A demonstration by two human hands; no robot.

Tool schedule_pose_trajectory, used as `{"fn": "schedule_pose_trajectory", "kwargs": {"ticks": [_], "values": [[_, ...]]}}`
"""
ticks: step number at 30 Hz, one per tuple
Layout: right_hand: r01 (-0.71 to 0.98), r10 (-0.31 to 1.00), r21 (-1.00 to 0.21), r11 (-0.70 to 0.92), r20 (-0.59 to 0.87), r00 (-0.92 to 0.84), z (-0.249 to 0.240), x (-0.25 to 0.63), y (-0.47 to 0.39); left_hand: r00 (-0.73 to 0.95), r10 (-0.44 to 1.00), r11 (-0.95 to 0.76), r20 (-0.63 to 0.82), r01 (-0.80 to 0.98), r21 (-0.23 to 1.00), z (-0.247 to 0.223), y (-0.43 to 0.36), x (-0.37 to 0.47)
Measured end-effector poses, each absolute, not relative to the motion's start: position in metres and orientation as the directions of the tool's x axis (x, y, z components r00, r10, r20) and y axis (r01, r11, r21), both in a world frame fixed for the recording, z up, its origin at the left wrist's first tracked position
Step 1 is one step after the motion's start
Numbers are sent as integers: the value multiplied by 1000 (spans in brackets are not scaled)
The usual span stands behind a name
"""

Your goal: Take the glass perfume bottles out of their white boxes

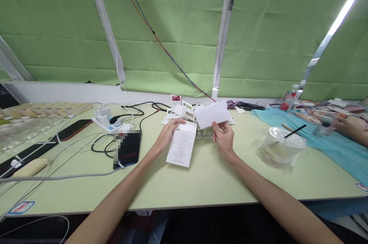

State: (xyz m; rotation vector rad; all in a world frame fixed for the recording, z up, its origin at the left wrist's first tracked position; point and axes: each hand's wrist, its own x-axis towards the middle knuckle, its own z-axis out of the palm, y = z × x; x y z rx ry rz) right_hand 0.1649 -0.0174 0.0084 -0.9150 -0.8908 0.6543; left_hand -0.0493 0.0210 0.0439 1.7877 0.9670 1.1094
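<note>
My left hand (169, 132) is closed round the upper left edge of a white carton (180, 148) with rows of fine print on its face. The carton leans toward me above the table. Between the thumb and fingers of my right hand (223, 136) is a blank white sheet of stiff paper (214, 114), tilted, its left end close to the carton's top. Behind both hands lies a heap of small white picture cartons (187, 111). Several small glass bottles (205, 132) stand partly hidden under the sheet and the heap.
Left are a dark phone (130, 148), a white power strip (110, 123) and tangled cables. To the right stands a lidded clear plastic tub (283, 144) with a black stick on it. Beyond it lie a blue cloth (319, 140) and another person's hand (352, 123).
</note>
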Motion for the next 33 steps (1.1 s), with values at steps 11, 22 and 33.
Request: {"fn": "schedule_pose_trajectory", "kwargs": {"ticks": [11, 22, 33], "values": [[-124, 835, -877, 464, 386, 393, 6, 164, -17, 503, 844, -323, 188, 197, 926, 33, 18, -42], [-121, 887, -903, 412, 367, 279, 8, 161, -20, 517, 826, -364, 225, 184, 913, 28, 25, -41], [-105, 907, -918, 382, 351, 234, 4, 161, -19, 433, 868, -358, 245, 204, 911, 33, 25, -42]]}}
